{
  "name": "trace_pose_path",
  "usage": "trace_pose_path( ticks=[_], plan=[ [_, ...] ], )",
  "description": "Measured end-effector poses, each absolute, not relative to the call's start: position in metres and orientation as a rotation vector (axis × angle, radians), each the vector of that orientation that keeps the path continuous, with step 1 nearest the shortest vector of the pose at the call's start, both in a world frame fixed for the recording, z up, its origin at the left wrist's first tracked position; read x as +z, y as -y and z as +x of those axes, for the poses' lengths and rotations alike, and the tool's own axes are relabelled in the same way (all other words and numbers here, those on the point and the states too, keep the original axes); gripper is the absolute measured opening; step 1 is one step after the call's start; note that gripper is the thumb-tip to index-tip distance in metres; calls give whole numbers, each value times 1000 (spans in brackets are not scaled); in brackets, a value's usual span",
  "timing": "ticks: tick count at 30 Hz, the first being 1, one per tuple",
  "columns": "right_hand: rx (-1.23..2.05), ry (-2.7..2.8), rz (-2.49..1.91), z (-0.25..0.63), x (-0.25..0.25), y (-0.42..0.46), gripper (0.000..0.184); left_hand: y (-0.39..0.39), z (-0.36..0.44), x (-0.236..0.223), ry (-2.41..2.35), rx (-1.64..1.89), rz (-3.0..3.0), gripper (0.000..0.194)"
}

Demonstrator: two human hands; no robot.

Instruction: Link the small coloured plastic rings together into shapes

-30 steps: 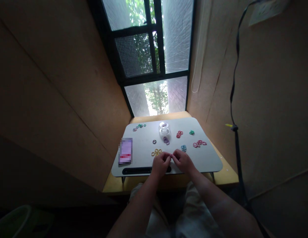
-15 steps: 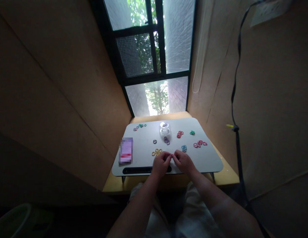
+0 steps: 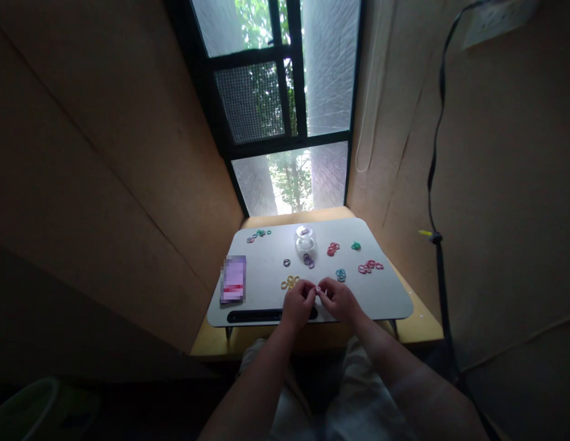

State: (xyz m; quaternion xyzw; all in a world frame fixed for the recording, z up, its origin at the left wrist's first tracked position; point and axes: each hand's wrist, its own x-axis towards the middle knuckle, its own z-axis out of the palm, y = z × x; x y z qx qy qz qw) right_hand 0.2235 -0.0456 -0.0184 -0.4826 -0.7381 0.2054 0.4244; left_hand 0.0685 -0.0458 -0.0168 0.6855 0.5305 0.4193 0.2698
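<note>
Dk-framed window (image 3: 328,92) at 12 o'clock, w/ mesh panel (image 3: 250,104) on its L side & green trees (image 3: 291,177) outside; main light enters there, rest of rm dim. Brown L wall (image 3: 105,122) at 9, brown R wall (image 3: 509,184) at 3, w/ socket plate (image 3: 498,23) approx 2 & dk cord (image 3: 443,282) hanging approx 3. Wht low table (image 3: 266,254), rounded corners, at 6 on yellowish wood ledge (image 3: 420,331). Green tub (image 3: 48,392) approx 8. Floor too dk to tell.

1. The single head view looks from above the near side, forward and steeply down.
2. It faces the white table (image 3: 266,254), centred low, and the window (image 3: 291,177) beyond.
3. The left hand (image 3: 297,300) and right hand (image 3: 340,299) lie fairly near.
</note>
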Motion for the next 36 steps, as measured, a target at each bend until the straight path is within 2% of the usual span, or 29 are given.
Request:
trace_pose_path(
  ticks=[7,14,21,36],
  plan=[
    [504,1855,-1213,224,-20,44,13,45,69,-17,-1439,1151,1834,13],
    [460,1834,-1237,223,-23,43,13,46,69,-14,-1368,1117,1838,22],
    [466,1849,-1268,223,-23,43,15,45,68,-16,-1363,1100,1842,16],
    [451,1863,-1292,222,-23,42,19,45,68,-20,-1415,1093,1881,20]
  ],
)
